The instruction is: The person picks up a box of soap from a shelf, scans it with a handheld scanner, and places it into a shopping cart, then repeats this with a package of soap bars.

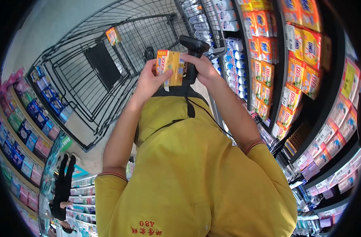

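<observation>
My left hand (152, 79) is closed around a yellow and orange laundry soap pack (173, 65), thumb across its face and fingers behind it. In my right hand (204, 68) is a black barcode scanner (194, 44), gripped by its handle with the head tilted up. The fingertips of that hand come right to the pack's edge. A cord (206, 112) hangs from the scanner over my yellow shirt. Just beyond both hands is a wire shopping cart (129, 23), where a similar orange and yellow pack (113, 36) rests near a black panel (103, 66).
On the right, shelves hold stacked orange packs (263, 47) and several rows of white and blue bottles (235, 65). Further shelves of packaged goods (38, 118) curve along the left. A person in black (64, 189) stands at the lower left.
</observation>
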`<state>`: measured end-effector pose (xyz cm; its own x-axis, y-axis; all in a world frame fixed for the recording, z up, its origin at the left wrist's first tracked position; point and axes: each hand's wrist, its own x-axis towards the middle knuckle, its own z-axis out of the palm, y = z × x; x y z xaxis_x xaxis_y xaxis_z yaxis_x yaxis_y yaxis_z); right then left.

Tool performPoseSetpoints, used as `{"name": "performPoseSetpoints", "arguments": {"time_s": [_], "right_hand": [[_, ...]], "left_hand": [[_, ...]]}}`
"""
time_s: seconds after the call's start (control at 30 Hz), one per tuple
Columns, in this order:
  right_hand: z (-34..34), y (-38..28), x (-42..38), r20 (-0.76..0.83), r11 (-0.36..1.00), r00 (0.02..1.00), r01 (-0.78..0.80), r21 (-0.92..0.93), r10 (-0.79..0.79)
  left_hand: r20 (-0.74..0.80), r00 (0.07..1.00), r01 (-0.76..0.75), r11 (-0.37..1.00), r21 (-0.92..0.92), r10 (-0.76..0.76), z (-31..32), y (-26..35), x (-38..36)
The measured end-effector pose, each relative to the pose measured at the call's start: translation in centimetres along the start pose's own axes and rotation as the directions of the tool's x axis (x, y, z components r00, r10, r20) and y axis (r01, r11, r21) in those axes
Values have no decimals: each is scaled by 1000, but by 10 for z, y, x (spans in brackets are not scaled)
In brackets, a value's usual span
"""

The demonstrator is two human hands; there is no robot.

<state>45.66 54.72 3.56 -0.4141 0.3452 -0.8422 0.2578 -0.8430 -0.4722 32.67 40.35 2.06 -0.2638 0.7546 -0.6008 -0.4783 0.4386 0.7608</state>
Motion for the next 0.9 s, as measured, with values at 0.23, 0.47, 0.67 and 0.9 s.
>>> {"name": "performPoseSetpoints", "arguments": {"time_s": [0.23, 0.47, 0.67, 0.9], "right_hand": [[20, 33, 62, 19, 988, 989, -148, 49, 147], [29, 74, 118, 24, 954, 957, -291, 79, 290], [46, 83, 133, -16, 913, 914, -403, 55, 405], [36, 106, 165, -62, 890, 894, -432, 146, 444]], "left_hand": [[-213, 977, 50, 941, 333, 23, -41, -42, 22], [-290, 954, 124, 788, 602, 71, -72, -79, 43], [-330, 943, 183, 766, 616, 41, -87, -112, 57], [-434, 900, 268, 747, 608, 31, -106, -146, 84]]}}
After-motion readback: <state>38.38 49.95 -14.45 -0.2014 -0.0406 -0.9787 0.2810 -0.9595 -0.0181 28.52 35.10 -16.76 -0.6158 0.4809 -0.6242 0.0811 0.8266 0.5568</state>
